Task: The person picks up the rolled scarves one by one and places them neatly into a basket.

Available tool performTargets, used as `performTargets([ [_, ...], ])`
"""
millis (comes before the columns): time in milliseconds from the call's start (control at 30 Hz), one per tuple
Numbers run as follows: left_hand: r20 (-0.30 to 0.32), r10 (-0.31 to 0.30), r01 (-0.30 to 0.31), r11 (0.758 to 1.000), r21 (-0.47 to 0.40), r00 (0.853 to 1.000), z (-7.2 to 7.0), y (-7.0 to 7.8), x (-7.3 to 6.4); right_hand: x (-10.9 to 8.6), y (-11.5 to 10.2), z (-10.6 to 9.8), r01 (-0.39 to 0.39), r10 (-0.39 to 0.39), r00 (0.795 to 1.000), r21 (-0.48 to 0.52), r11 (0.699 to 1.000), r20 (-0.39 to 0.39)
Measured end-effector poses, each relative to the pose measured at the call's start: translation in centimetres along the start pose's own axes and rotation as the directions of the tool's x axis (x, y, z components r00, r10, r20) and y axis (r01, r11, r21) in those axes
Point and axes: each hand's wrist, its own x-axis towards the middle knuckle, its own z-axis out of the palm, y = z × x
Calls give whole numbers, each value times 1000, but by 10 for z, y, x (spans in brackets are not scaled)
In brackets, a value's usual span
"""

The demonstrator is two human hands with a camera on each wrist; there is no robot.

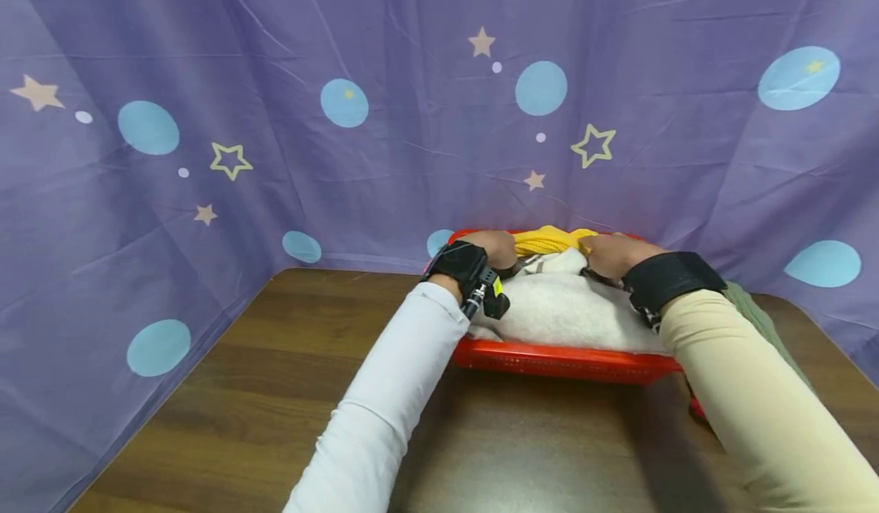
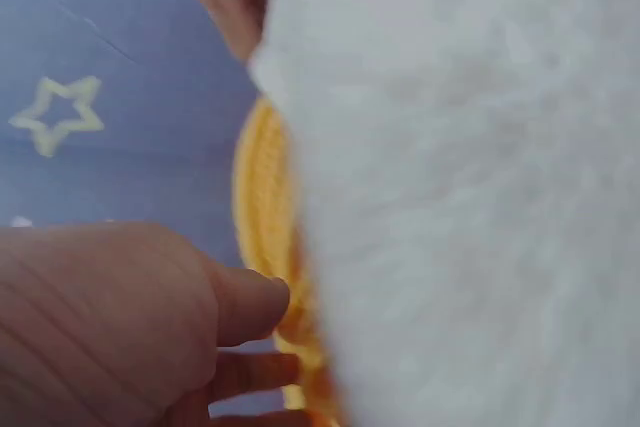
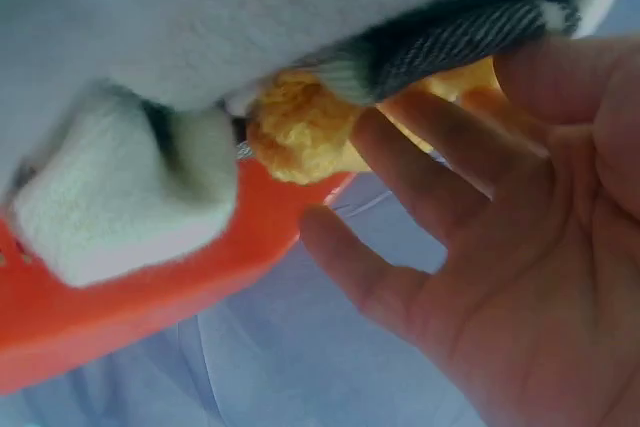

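Observation:
A red plastic basket (image 1: 570, 362) holds bunched cloth, with a thick white fleecy piece (image 1: 577, 311) on top. A yellow knitted garment (image 1: 549, 240) lies along its far side between my hands. At the left end, my left hand (image 1: 496, 247) pinches the yellow knit, thumb and fingertips at its edge in the left wrist view. At the other end my right hand (image 1: 614, 255) pinches the knit between thumb and forefinger, its other fingers spread. A dark striped strip of cloth (image 3: 450, 42) lies against the right fingers. White cloth hides much of the knit in the left wrist view.
The basket stands on a brown wooden table (image 1: 330, 345) near its back edge. Green cloth (image 1: 758, 314) lies to the right, partly behind my right forearm, with a small red thing (image 1: 698, 409) near it. A purple patterned curtain (image 1: 412, 154) hangs close behind.

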Motion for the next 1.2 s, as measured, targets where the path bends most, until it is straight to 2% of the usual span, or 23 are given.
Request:
performTargets([
  [67, -41, 56, -55, 998, 27, 998, -1, -2, -4, -6, 4, -3, 14, -13, 999, 31, 999, -39],
  [133, -88, 85, -83, 996, 32, 992, 1, -5, -13, -15, 7, -7, 36, -33, 997, 38, 999, -72],
  [233, -159, 100, -102, 995, -7, 982, 9, -13, -31, -33, 10, -11, 42, -38, 993, 40, 998, -108],
  [367, -281, 127, -155, 985, -78, 951, 30, -27, -51, -62, 17, -6, 61, -55, 986, 34, 998, -155],
  [400, -316, 131, -167, 982, -89, 940, 38, -31, -54, -70, 18, -2, 70, -63, 983, 34, 997, -174],
  [467, -366, 115, -171, 977, -125, 924, 53, -38, -62, -82, 21, 11, 98, -89, 970, 29, 995, -225],
  [600, -430, 14, -107, 976, -191, 902, 86, -47, -70, -99, 21, 46, 117, -97, 934, 38, 992, -344],
  [700, -443, -59, -70, 961, -269, 895, 103, -46, -72, -103, 21, 69, 113, -80, 903, 53, 992, -423],
  [800, -465, -82, -74, 949, -307, 882, 114, -42, -71, -101, 18, 87, 101, -62, 870, 55, 993, -489],
  [900, -482, -82, -69, 955, -288, 872, 118, -38, -68, -98, 15, 97, 82, -55, 843, 25, 996, -534],
  [1000, -522, -52, -79, 971, -224, 851, 118, -35, -63, -95, 12, 102, 44, -32, 845, 10, 999, -533],
  [1133, -600, 7, -117, 983, -145, 800, 113, -35, -55, -93, 11, 103, 8, 2, 853, 16, 1000, -523],
  [1167, -613, 18, -127, 983, -133, 790, 113, -35, -54, -93, 11, 103, -2, 12, 857, 21, 1000, -515],
  [1200, -618, 23, -134, 982, -133, 786, 112, -35, -52, -92, 11, 103, -10, 22, 862, 26, 1000, -506],
])
